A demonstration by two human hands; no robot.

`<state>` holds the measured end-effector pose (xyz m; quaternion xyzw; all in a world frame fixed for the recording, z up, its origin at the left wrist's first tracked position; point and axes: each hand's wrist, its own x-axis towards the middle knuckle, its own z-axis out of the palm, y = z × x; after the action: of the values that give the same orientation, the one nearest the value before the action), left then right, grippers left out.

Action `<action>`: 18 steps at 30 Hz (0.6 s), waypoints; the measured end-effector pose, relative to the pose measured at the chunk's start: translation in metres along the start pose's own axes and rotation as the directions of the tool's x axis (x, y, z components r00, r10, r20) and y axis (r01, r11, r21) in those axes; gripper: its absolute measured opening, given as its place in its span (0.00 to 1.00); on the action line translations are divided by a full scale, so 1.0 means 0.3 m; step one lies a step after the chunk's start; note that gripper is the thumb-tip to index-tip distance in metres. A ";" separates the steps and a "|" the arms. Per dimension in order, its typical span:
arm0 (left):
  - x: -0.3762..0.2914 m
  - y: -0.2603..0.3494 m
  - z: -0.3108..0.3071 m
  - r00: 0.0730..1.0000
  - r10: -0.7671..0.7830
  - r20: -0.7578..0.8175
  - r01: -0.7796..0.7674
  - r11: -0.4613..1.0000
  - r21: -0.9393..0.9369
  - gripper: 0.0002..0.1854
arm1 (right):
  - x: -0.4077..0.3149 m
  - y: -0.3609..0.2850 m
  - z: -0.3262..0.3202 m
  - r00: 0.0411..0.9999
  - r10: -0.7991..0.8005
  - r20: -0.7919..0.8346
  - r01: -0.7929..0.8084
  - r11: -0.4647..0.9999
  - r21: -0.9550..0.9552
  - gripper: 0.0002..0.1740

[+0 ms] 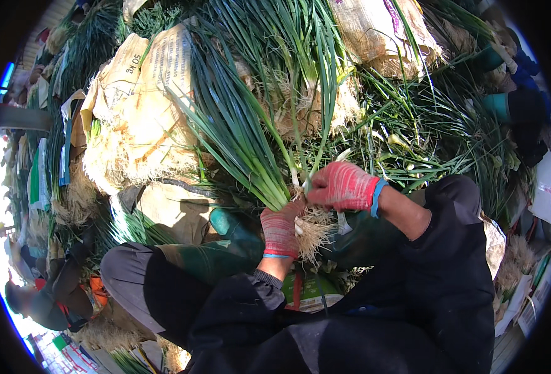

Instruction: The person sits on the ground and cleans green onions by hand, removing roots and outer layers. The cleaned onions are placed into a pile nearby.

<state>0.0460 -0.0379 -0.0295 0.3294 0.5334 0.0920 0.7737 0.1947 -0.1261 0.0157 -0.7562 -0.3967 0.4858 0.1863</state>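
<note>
My left hand (280, 229), in a red and grey work glove with a blue cuff, is closed around a bunch of green onions (243, 145) near its root end. The long leaves slant up and to the left, and pale stringy roots (317, 229) hang beside the fist. My right hand (343, 187), gloved the same way, has its fingers curled around a thin green onion stalk (320, 156) just right of the bunch. Its fingertips are partly hidden, with a white stem (295, 176) close by.
Woven sacks (140, 107) wrap root-ended bundles at the upper left. More green onions (280, 42) are heaped ahead. Loose trimmed leaves (411, 126) litter the right side. A green rubber boot (228, 229) is below my left knee. Another person (46, 299) sits at the lower left.
</note>
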 end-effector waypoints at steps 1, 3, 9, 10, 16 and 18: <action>0.004 -0.002 0.003 1.000 -0.011 -0.007 0.010 0.999 -0.032 0.14 | -0.013 -0.023 0.022 0.998 -0.043 0.047 0.045 0.998 -0.050 0.19; 0.011 0.000 0.004 0.999 -0.012 -0.049 0.014 0.999 0.038 0.12 | -0.049 -0.079 0.063 0.983 -0.172 0.062 0.183 0.911 -0.369 0.18; 0.012 0.028 -0.015 0.992 -0.077 0.100 0.088 0.990 -0.106 0.12 | -0.065 -0.067 0.016 0.537 -0.162 0.828 -0.112 0.959 0.261 0.13; 0.008 0.027 -0.019 0.986 -0.078 0.150 0.096 0.988 -0.120 0.13 | -0.024 -0.021 -0.016 0.816 0.106 0.569 -0.134 0.991 0.008 0.13; -0.010 0.022 -0.026 0.928 -0.058 0.368 0.132 0.975 -0.180 0.15 | 0.177 0.135 0.032 0.990 0.103 -0.093 0.037 0.451 0.892 0.14; -0.007 0.022 -0.029 0.961 -0.103 0.257 0.144 0.979 -0.144 0.14 | 0.193 0.127 0.055 0.984 0.028 -0.177 0.140 0.501 0.854 0.12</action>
<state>0.0387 -0.0303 -0.0257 0.2408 0.4428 0.0443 0.8625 0.2085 -0.1059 -0.0514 -0.5872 -0.1089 0.5470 0.5866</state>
